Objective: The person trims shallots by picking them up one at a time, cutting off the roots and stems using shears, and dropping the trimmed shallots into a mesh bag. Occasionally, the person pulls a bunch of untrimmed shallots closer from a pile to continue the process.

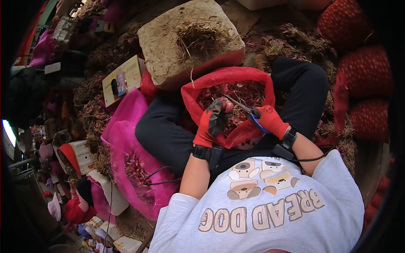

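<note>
My left hand (210, 121), in a red glove with dark grey fingers, is closed around a pinkish shallot (228, 106). In my right hand (272, 119), also gloved in red, sits a pair of scissors (258, 123) with blue handles. Their blades point toward the left hand and reach just beside the shallot. Both hands are over the mouth of a red mesh bag (195, 103) set between my legs. Loose shallots and reddish skins (249, 90) lie inside it.
A pale, dirt-covered block (164, 50) carrying dried stalks stands beyond the bag. To the left are a pink mesh bag (126, 120) of shallots and a yellowish carton (134, 71). Full red mesh sacks (367, 71) are stacked at right, near heaps of dried shallots (295, 46).
</note>
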A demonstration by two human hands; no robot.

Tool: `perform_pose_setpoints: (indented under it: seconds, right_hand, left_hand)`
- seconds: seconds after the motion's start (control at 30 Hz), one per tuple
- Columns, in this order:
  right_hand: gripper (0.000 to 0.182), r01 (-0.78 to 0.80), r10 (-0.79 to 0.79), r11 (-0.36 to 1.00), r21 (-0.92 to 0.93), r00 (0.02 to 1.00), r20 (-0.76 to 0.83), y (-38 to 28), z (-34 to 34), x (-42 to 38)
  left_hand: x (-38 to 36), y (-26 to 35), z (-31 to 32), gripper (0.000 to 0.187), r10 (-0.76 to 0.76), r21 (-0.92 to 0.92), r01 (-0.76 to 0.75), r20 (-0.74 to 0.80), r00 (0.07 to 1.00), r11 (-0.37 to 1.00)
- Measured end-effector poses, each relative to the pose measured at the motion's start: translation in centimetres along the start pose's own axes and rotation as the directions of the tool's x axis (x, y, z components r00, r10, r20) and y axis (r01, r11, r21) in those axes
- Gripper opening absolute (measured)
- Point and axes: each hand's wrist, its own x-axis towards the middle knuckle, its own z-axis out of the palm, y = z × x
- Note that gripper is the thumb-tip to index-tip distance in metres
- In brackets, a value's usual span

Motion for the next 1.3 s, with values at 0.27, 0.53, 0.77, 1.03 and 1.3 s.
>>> perform_pose_setpoints:
  seconds: [0.27, 0.53, 0.77, 1.03, 1.3]
  right_hand:
    - [0.041, 0.088, -0.119, 0.957, -0.275, 0.988, -0.099, -2.2, -3.7, -1.4]
    - [0.038, 0.124, -0.199, 0.898, -0.423, 0.970, -0.140, -1.1, -3.6, -1.5]
    - [0.032, 0.113, -0.172, 0.883, -0.456, 0.981, -0.089, -0.7, -3.3, -1.5]
    - [0.032, 0.114, -0.129, 0.951, -0.287, 0.991, -0.032, 0.8, -2.1, -1.3]
    - [0.042, 0.016, -0.010, 0.985, 0.173, 0.999, -0.035, -1.7, -3.9, -0.4]
  left_hand:
    - [0.5, -0.2, -1.4, 0.030, 0.194, 0.226, -0.171, -0.086, 0.977, 0.959]
    - [0.4, -0.1, 0.0, 0.032, 0.184, 0.295, -0.141, -0.125, 0.975, 0.945]
    - [0.2, -0.1, 0.5, 0.033, 0.154, 0.297, -0.101, -0.160, 0.975, 0.950]
    - [-0.1, 0.2, 1.4, 0.041, 0.031, 0.268, 0.004, -0.126, 0.992, 0.963]
    - [0.0, -0.5, 0.4, 0.040, 0.091, 0.444, -0.098, 0.037, 0.995, 0.891]
